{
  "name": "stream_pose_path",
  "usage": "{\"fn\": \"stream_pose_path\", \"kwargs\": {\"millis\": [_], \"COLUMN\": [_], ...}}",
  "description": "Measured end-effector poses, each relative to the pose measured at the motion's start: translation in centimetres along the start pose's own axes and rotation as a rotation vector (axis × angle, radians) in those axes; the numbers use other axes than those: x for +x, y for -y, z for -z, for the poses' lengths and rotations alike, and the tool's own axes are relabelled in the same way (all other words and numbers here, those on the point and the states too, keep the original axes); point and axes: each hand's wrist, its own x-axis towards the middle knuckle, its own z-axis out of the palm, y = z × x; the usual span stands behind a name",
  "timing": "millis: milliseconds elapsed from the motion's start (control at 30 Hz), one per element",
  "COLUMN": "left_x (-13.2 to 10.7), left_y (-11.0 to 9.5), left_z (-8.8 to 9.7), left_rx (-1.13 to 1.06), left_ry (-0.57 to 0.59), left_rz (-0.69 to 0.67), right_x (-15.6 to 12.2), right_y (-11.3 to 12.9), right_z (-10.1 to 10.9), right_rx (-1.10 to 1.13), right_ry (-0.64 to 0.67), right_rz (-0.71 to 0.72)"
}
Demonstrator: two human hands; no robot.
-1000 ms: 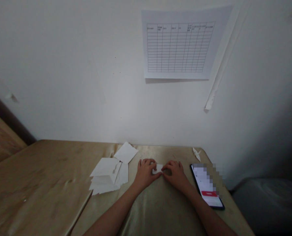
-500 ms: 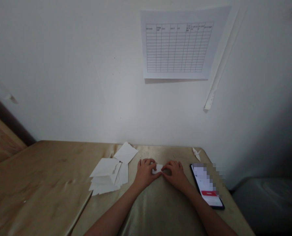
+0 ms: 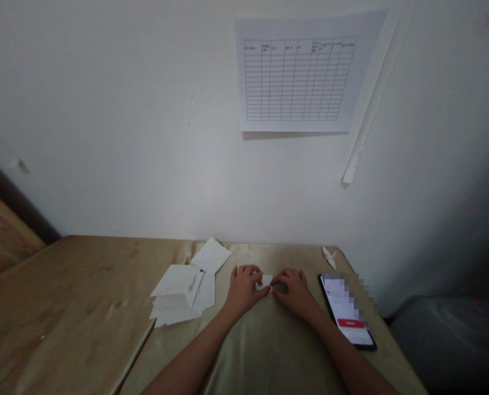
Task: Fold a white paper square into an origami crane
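Observation:
A small folded piece of white paper (image 3: 264, 281) is held between my two hands, just above or on the table. My left hand (image 3: 244, 288) grips its left side, with thumb and forefinger around it. At its right edge, the thumb and forefinger of my right hand (image 3: 294, 291) pinch a corner. My fingers cover parts of the paper, so its full folded shape is hidden. To the left lies a loose stack of white paper sheets (image 3: 174, 299), with another white sheet (image 3: 211, 255) behind it. A small folded paper figure, like a crane (image 3: 329, 257), rests at the back right.
A phone (image 3: 347, 318) with its screen lit lies right of my right forearm. The table (image 3: 84, 307) has a shiny tan cover and meets a white wall behind. A printed grid sheet (image 3: 300, 82) hangs there. A dark grey object (image 3: 445, 334) stands beyond the right edge.
Almost nothing differs. Both hands stay in place on the small paper, with only a very slight shift of the fingertips at its right edge.

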Motion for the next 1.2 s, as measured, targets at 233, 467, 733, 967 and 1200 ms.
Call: {"fn": "stream_pose_path", "kwargs": {"millis": [233, 467, 733, 967, 1200], "left_x": [0.1, 0.3, 0.3, 0.3, 0.3], "left_y": [0.2, 1.2, 1.6, 1.9, 1.8], "left_z": [-0.1, 0.2, 0.0, 0.3, 0.0], "left_rx": [-0.004, -0.036, -0.045, -0.073, -0.063], "left_ry": [0.004, 0.039, 0.045, 0.056, 0.042], "left_rz": [-0.005, -0.078, -0.103, -0.120, -0.137], "right_x": [0.0, 0.1, 0.3, 0.6, 1.0], "right_y": [-0.2, -0.5, -0.6, -0.9, -1.2], "right_z": [0.1, -0.1, -0.5, -1.7, -2.8], "right_rx": [0.016, 0.010, -0.014, -0.066, -0.143], "right_ry": [-0.002, -0.023, -0.075, -0.136, -0.157], "right_rz": [0.015, 0.025, 0.065, 0.155, 0.186]}}
